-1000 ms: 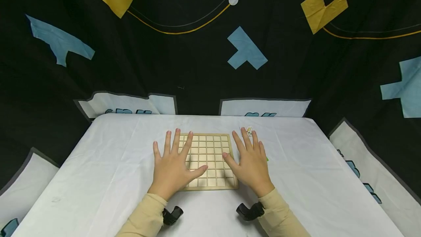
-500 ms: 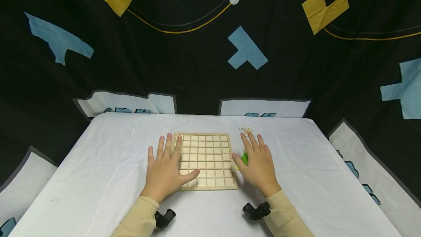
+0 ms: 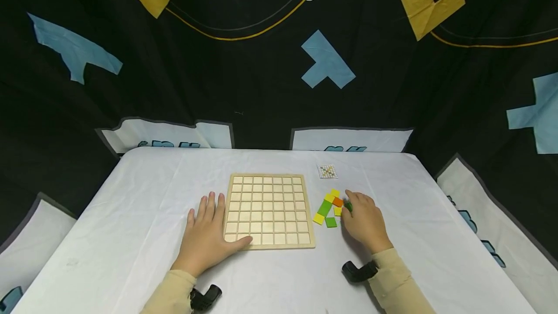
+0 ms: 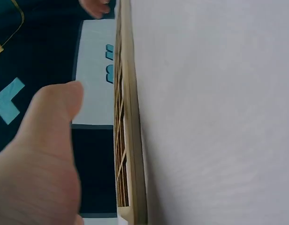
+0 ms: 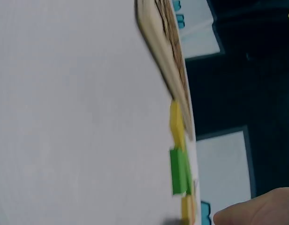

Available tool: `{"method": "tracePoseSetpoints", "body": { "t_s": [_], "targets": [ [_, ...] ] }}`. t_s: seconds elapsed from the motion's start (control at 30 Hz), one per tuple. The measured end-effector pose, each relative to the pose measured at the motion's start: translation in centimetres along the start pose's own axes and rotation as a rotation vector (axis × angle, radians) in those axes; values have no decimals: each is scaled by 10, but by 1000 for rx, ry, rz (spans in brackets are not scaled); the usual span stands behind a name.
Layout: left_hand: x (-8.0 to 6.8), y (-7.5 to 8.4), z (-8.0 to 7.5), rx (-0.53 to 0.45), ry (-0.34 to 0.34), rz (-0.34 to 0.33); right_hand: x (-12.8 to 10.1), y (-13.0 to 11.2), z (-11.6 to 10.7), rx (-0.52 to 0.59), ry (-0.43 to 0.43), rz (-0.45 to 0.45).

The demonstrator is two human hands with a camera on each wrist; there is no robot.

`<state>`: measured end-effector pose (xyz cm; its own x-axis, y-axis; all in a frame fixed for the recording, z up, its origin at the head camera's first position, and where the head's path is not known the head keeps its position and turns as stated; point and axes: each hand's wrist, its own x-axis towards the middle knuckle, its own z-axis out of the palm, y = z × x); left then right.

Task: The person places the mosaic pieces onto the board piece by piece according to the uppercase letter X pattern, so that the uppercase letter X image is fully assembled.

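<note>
small card point(image 3: 327, 171) pattern illegible, forearms cropped

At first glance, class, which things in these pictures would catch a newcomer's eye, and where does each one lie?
The wooden grid board sits mid-table on the white cloth, all its squares bare. Just right of it lies a bright cluster of yellow, green and orange tiles, with the right hand at its right edge, fingers curled toward a green piece. The left hand lies flat at the board's left side, thumb on its near corner.
</note>
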<state>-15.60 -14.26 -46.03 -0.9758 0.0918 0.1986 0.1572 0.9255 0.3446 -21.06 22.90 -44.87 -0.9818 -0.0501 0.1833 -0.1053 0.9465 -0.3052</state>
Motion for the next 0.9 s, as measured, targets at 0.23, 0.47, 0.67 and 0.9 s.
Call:
{"method": "tracePoseSetpoints", "body": {
  "t_s": [0.23, 0.47, 0.67, 0.9],
  "targets": [
    [-7, -5, 7, -45, -25, -13, 2, 13, 5, -25, -36, -17],
    [-11, -6, 16, -81, -35, 14, 4, 23, 10, -37, -50, -41],
    [-11, -6, 21, -93, -33, 31, 7, 25, 8, -42, -42, -21],
    [-10, -8, 24, -95, -42, 35, 12, 29, 2, 28, -59, 23]
  ]
}}
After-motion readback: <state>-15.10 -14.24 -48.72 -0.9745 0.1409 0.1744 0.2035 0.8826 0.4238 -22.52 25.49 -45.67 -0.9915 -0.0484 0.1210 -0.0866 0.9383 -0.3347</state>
